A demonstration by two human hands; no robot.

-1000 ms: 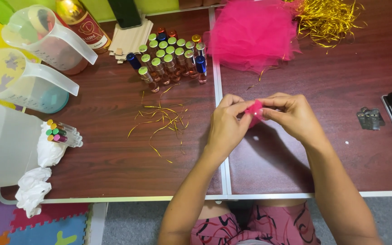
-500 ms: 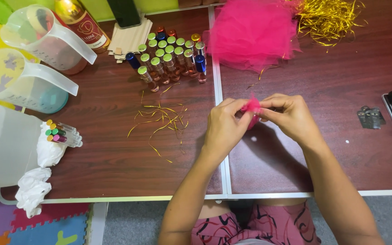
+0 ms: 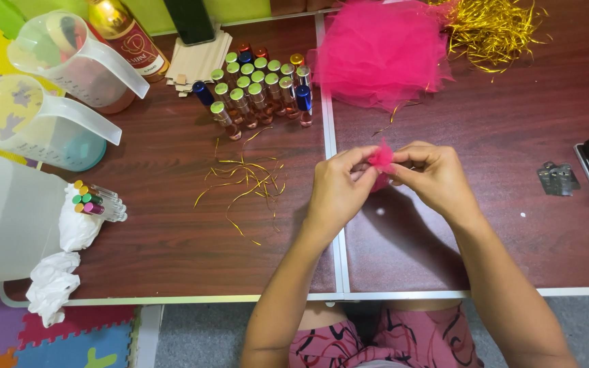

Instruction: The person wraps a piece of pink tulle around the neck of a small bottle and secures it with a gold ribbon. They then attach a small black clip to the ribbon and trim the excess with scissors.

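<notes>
Pinching pink mesh scrap over brown table.
Left hand and right hand fingers clamped on it; small bottles at 11 o'clock.

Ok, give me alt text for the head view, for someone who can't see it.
Left hand and right hand together pinch a small pink mesh piece above a dark wooden table. Behind lie a pink mesh pile, capped small bottles and gold tinsel strands.

Two dark brown wooden tables abut; capped small glass vials at 11 o'clock, pink netting heap at 12, loose gold foil strands at 9
</notes>
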